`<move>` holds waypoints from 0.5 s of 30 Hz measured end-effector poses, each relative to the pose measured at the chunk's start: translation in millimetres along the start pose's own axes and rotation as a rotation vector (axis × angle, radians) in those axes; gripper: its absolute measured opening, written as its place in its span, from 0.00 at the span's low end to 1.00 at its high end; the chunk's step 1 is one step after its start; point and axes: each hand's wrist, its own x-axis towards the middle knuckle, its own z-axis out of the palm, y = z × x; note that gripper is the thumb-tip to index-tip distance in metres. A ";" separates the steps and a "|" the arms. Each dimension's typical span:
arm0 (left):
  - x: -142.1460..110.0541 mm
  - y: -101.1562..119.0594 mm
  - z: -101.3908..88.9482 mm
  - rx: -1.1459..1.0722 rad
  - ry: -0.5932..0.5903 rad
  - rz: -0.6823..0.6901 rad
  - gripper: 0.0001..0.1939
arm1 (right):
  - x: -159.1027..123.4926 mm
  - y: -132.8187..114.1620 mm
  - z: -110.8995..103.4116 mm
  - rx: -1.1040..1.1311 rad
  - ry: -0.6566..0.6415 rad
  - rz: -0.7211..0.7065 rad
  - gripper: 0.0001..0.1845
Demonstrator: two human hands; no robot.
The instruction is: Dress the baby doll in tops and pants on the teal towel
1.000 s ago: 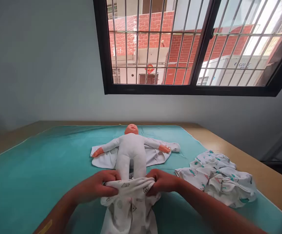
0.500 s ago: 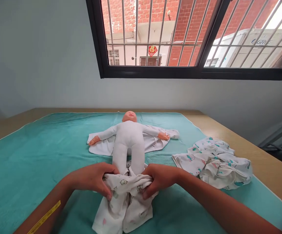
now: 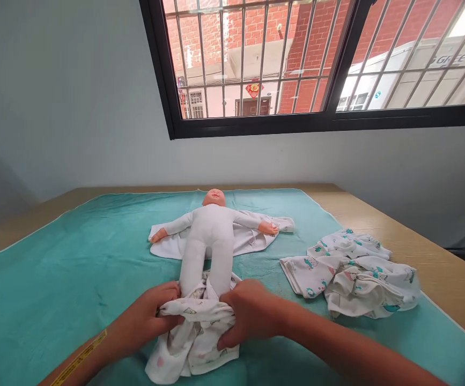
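Observation:
A baby doll (image 3: 210,228) with a white cloth body lies on its back, head toward the wall. Its lower legs go into a pair of white printed baby pants (image 3: 194,343), whose legs spread toward me. My left hand (image 3: 152,311) is closed on the waistband at the left, thumb in front. At the right side of the waistband, my right hand (image 3: 248,311) grips the fabric beside the doll's leg. The doll's feet are hidden inside the pants. A white garment (image 3: 252,241) lies spread under the doll's back and arms.
Several printed baby clothes (image 3: 361,279) lie in a crumpled heap at the right. A teal cloth (image 3: 75,268) covers most of the wooden table (image 3: 425,241). Behind it stands a wall with a barred window (image 3: 248,64).
Both hands have shifted slightly left with the pants, and the waistband looks more bunched. The doll's legs have swung a little left. The camera view has tilted slightly.

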 end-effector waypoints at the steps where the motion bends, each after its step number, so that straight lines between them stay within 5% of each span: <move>1: -2.9 -2.2 1.8 -0.001 0.028 -0.013 0.14 | -0.2 -0.5 2.1 -0.003 0.013 0.002 0.24; 7: -8.1 -4.5 -0.5 -0.117 0.148 -0.217 0.22 | 0.6 2.5 5.7 0.054 0.134 0.045 0.15; 11: -18.6 15.6 -7.4 -0.167 -0.028 -0.205 0.22 | -5.1 2.1 -4.6 0.119 0.080 0.033 0.23; 15: -41.6 19.2 4.8 0.086 -0.086 -0.091 0.48 | -9.4 -8.7 4.9 0.049 0.035 0.020 0.38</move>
